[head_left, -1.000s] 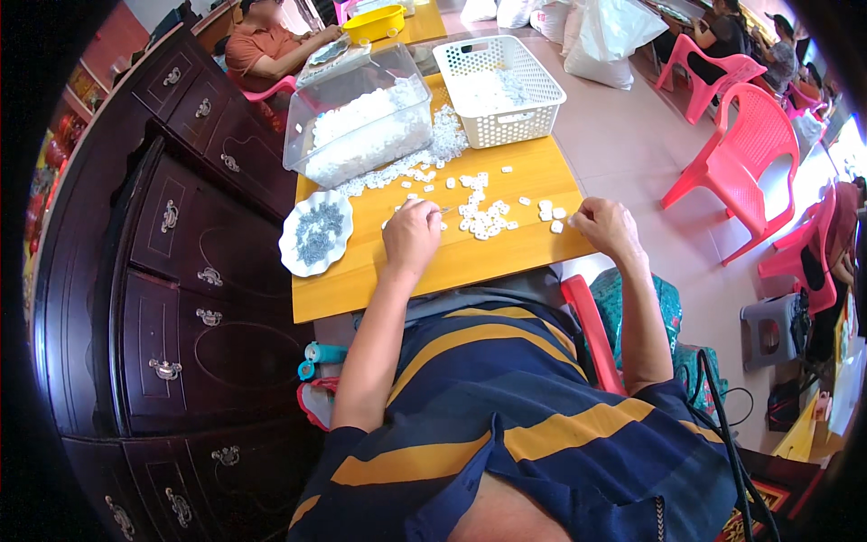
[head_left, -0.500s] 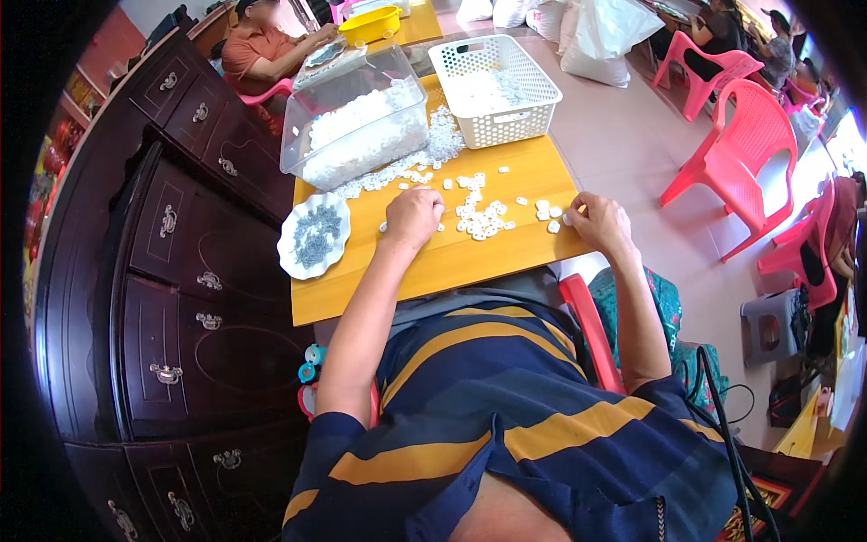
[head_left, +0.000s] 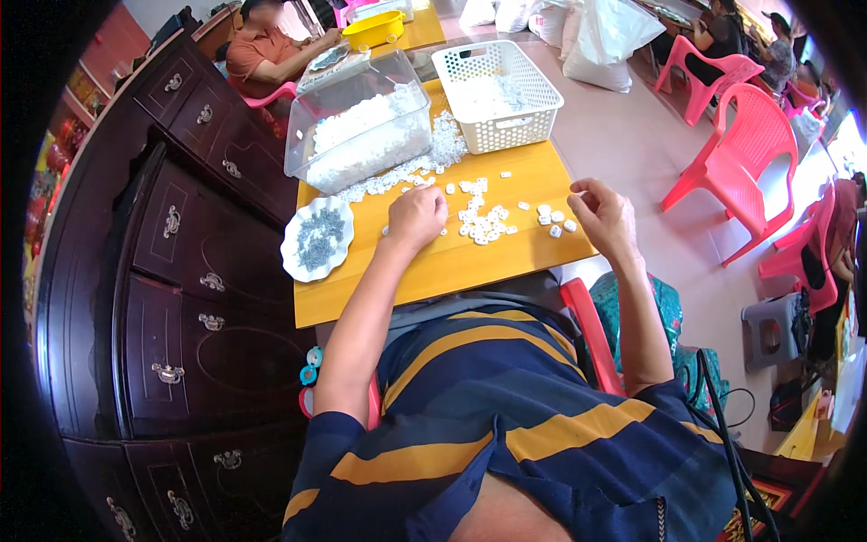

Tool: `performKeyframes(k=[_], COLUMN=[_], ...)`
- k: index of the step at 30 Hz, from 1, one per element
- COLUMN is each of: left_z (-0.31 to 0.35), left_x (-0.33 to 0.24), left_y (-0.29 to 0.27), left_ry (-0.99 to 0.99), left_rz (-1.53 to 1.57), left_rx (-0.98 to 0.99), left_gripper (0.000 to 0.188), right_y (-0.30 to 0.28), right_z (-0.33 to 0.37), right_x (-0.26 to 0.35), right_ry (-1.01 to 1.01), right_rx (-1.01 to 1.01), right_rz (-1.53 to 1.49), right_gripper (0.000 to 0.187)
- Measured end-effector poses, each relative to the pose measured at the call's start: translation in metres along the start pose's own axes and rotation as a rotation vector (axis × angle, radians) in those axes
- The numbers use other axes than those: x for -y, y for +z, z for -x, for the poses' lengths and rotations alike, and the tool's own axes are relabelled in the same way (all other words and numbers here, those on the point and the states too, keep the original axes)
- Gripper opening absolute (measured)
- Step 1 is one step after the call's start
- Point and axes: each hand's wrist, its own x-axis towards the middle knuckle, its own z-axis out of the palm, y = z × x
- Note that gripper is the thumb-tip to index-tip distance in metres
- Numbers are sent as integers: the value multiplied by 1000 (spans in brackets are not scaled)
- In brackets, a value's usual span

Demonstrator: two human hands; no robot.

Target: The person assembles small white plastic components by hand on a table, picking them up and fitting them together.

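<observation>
My left hand (head_left: 418, 217) is closed in a fist over the left part of the wooden table (head_left: 361, 294); whatever its fingers hold is hidden. At the right edge my right hand (head_left: 603, 215) is raised, thumb and forefinger apart, with nothing seen between them. Just left of its fingertips sits a small group of white plastic pieces (head_left: 557, 216). A looser cluster of flat white pieces with small holes (head_left: 485, 226) spreads between both hands. Beside my left wrist stands a scalloped white dish (head_left: 291, 244) of small grey parts (head_left: 318, 239).
Beyond my hands stand a clear plastic bin (head_left: 298, 149) heaped with white pieces and a white perforated basket (head_left: 515, 135). Loose translucent pieces (head_left: 442, 149) lie between them. Dark cabinets (head_left: 217, 271) line the left; a pink chair (head_left: 741, 167) stands right. Another person (head_left: 262, 59) sits far left.
My right hand's fingers have parted and lifted slightly, leaving a white piece by the small group. My left hand stays closed in nearly the same place. The view has shifted slightly.
</observation>
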Motion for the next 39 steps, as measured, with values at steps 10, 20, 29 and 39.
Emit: performKeyframes(k=[10,20,29,39], left_z=[41,63,69,74], left_x=[-88,-99,-100,-88], left_y=[-33,-29,-22,-2], left_ry=[186,267,150,-53], left_rz=[375,340,533,731], left_rx=[-121,-171,-158,-54], left_gripper=[7,8,6,14], right_y=[49,64,68,84], right_z=[26,36,37,46], right_x=[28,30,29,32], right_ry=[57,138,165,-66], right_rx=[489,679,666,373], right_rz=[-656,-828,-895,-519], right_gripper=[21,24,21,20])
